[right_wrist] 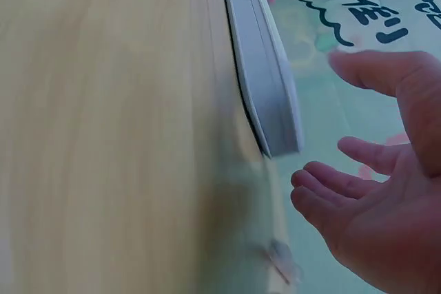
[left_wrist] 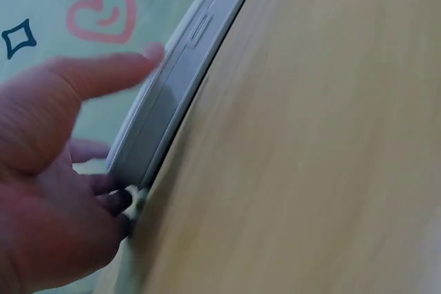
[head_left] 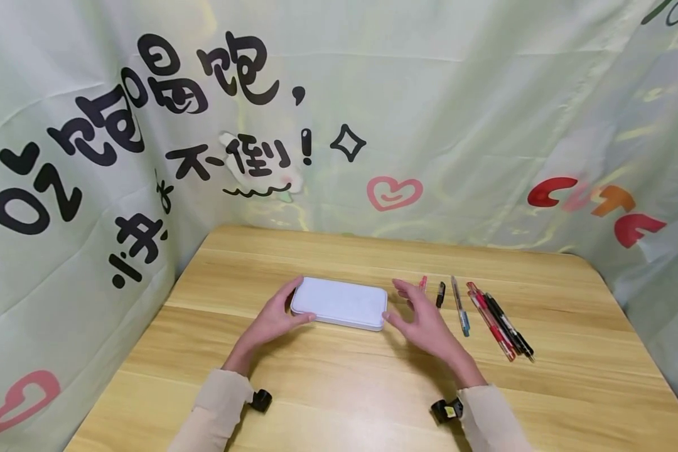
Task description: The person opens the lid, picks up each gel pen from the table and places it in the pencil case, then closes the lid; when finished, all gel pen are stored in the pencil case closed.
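A flat, pale lavender pencil case (head_left: 339, 302) with rounded corners lies closed on the table. A small catch shows on the case's front side (left_wrist: 200, 30) in the left wrist view. My left hand (head_left: 279, 317) holds the case's left end, thumb along the front edge and fingers round the far corner. At the other end is my right hand (head_left: 426, 323), its thumb close to the right front corner and its fingers spread loosely. In the right wrist view, a gap shows between the right hand (right_wrist: 386, 191) and the case.
On the wooden table (head_left: 339, 389), right of the hand, lie a pink pen (head_left: 424, 282), a short black pen (head_left: 441, 295) and a grey-blue pen (head_left: 460, 307). Further right are red pens (head_left: 491, 320) beside black pens (head_left: 508, 326). A printed curtain (head_left: 457, 125) hangs behind.
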The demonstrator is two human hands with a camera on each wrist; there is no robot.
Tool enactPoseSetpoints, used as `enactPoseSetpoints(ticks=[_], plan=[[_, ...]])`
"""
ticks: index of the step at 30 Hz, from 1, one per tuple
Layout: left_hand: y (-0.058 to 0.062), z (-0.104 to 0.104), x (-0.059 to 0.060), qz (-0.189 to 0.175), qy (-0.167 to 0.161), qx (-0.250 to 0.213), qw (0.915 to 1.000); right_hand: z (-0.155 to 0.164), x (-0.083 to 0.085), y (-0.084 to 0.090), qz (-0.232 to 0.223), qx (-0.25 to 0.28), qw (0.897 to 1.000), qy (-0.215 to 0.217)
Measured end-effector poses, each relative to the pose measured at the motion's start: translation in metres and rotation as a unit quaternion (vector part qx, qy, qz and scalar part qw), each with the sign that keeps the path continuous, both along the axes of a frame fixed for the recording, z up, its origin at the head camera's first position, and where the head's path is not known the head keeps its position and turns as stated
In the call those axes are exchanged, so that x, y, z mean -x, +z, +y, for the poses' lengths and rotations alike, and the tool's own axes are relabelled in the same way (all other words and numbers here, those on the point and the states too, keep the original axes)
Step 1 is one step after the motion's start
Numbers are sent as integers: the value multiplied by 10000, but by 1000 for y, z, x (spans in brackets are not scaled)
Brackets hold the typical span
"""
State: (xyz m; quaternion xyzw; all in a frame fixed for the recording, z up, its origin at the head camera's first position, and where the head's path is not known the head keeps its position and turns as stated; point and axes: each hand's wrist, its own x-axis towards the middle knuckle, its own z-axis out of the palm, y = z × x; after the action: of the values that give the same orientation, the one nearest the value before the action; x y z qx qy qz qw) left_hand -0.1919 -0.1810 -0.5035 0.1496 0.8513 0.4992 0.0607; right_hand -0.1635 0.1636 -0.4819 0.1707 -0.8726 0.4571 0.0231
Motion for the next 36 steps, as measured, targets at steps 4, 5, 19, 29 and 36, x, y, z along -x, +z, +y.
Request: enactPoseSetpoints(ticks=[4,5,19,29,36], plan=[[-9,16,-3,231,141,434,9987,-13,3,-8,-406,89,9989,194],[-11,20,-3,300,201,516,9980,-15,4,-10,-493,84,9985,217],[-22,37,-3,721,709,665,9926,-18,12,-20,-427,-247,9987,124],[-24,38,-7,1152,1145,867,9829,-25,14,-21,79,-561,9984,4],[-22,36,-6,1102,1122,685,9852,-25,14,-20,169,-531,9984,-33]])
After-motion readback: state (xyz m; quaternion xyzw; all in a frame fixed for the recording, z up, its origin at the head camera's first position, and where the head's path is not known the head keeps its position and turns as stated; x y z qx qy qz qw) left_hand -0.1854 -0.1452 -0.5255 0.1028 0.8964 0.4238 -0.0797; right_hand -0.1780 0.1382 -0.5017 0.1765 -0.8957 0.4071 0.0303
